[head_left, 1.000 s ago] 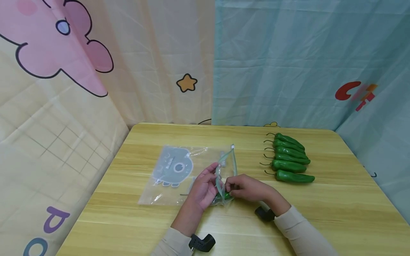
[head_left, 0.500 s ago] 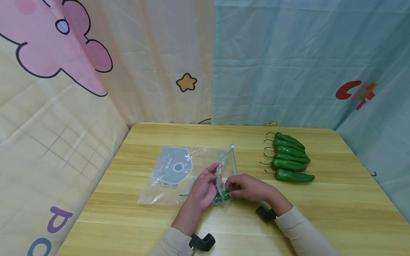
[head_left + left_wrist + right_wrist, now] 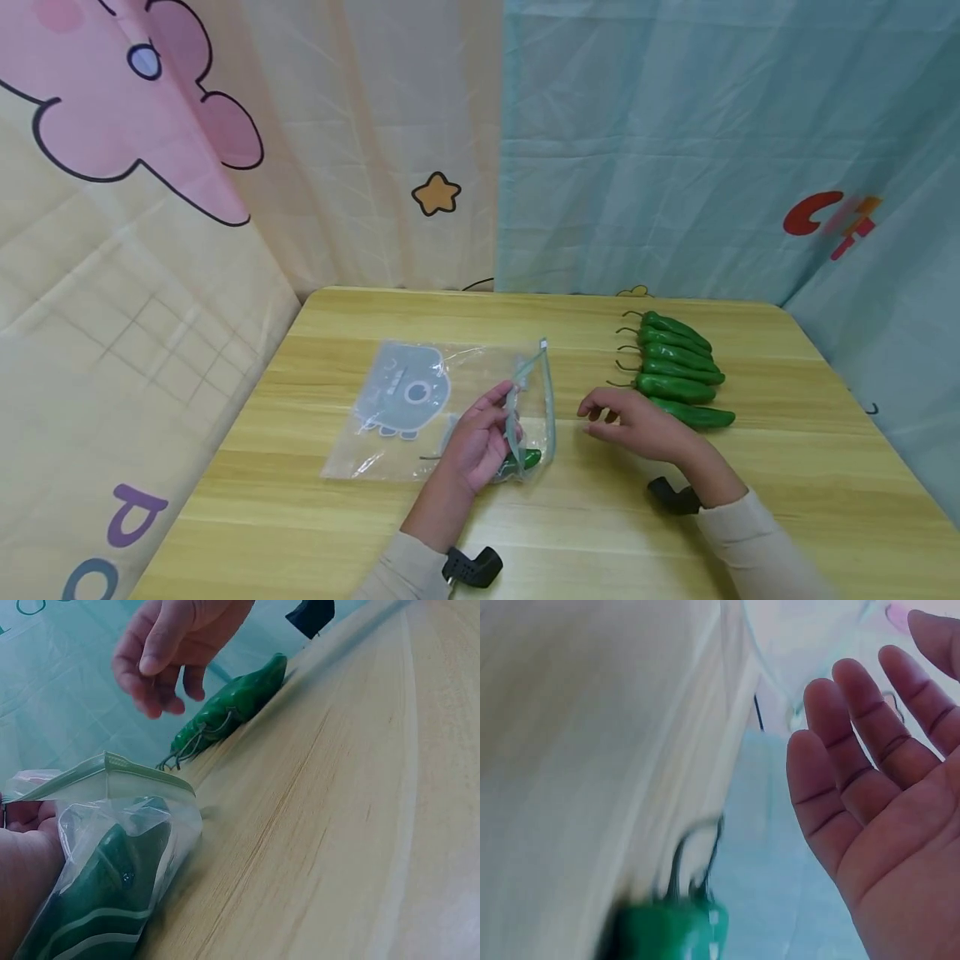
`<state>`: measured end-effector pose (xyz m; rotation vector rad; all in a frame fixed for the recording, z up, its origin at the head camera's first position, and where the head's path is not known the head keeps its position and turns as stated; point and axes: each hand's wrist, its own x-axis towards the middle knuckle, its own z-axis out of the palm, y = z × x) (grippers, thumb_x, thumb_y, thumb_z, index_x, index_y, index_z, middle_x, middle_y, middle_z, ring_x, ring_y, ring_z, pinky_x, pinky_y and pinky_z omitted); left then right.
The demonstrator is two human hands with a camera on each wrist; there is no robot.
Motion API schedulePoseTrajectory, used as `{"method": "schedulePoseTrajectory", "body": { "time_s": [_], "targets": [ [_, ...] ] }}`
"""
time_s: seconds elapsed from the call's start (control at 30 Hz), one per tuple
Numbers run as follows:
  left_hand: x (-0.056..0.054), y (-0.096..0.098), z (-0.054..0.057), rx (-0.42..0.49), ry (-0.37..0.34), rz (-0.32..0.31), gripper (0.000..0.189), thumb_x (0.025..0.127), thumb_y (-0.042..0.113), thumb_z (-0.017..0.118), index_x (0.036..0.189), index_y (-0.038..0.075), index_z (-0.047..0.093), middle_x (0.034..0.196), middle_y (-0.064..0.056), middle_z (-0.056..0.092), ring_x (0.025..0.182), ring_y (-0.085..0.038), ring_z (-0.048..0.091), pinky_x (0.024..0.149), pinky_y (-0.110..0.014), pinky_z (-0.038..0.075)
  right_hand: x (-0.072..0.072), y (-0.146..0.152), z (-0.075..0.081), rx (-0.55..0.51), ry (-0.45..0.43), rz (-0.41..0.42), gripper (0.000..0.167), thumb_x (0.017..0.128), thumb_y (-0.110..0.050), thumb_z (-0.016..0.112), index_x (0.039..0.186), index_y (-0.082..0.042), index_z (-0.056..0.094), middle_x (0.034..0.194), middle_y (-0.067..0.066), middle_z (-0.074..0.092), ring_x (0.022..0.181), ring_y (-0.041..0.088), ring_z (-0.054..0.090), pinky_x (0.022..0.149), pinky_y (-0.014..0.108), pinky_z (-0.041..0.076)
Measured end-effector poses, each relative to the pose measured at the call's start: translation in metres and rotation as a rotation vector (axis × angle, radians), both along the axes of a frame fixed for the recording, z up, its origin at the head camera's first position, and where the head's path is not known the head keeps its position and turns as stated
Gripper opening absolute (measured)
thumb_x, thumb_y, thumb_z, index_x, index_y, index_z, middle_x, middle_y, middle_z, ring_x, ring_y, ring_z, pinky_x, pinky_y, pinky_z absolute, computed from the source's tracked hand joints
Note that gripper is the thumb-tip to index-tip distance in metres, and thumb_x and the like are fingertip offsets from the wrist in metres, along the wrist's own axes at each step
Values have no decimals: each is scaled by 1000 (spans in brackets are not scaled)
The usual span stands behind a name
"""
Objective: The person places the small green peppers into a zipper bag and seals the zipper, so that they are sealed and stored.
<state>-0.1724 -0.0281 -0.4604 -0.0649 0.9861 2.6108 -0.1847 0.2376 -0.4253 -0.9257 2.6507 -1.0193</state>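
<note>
A clear zip bag (image 3: 480,358) with a grey cartoon print lies flat on the table, its mouth facing right and gaping. My left hand (image 3: 474,442) holds the near lip of the mouth between thumb and fingers. Inside the bag, along its near side, lies a green chili pepper (image 3: 531,458), also visible through the plastic as a green pepper (image 3: 112,877) in the left wrist view. My right hand (image 3: 637,423) hovers between bag and pepper row, holding nothing; its spread fingers (image 3: 862,709) show in the right wrist view. It partly covers the nearest pepper (image 3: 701,415).
Several green chili peppers (image 3: 675,387) lie in a row at the table's right, stems pointing left. The wooden table (image 3: 525,542) meets printed curtains (image 3: 645,167) at the back and sides. Black cameras (image 3: 472,568) sit on both wrists.
My right hand has left the bag's mouth and moved right toward the row of peppers, its fingers loosening. The left hand and the bag have stayed in place.
</note>
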Motion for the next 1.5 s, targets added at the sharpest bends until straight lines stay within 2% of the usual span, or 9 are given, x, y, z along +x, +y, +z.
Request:
{"method": "schedulePoseTrajectory", "body": {
  "time_s": [0.17,0.43,0.67,0.97,1.27,1.5],
  "targets": [
    [-1,-2,-3,13,-2,-4,37,95,-7,41,118,10,65,126,-3,57,81,-9,53,69,-22,47,5,28,6,15,52,-74,15,98,-19,64,110,-11,64,103,-2,64,92,9,59,75,31,54],
    [0,-2,-2,26,14,-13,37,95,-7,41,118,11,65,125,-2,58,81,-9,53,70,-22,48,12,75,11,47,125,-233,15,95,-14,67,109,-8,67,105,3,66,91,8,59,76,34,54],
    [1,-2,-3,20,34,-21,36,95,-7,42,117,11,65,126,-3,57,80,-9,54,70,-23,48,15,104,11,110,131,-328,23,94,-18,69,113,-5,66,108,6,66,97,24,62,79,42,53],
    [1,-1,-3,5,29,-13,36,95,-6,42,120,9,64,124,-3,57,80,-8,53,70,-22,48,17,122,9,162,131,-354,30,91,-16,72,115,0,64,107,14,66,101,38,61,84,61,49],
    [2,-1,-3,1,19,-14,38,94,-6,42,121,9,63,125,-3,55,80,-8,53,69,-22,47,14,128,2,193,112,-352,35,89,-16,74,117,3,64,111,18,65,104,41,60,86,61,49],
    [3,-1,-2,-3,18,-18,37,94,-6,43,119,11,65,123,-2,57,79,-8,54,69,-22,48,12,126,-6,230,156,-335,34,85,-13,77,112,5,66,107,17,67,101,41,62,84,57,50]
  ]
}}
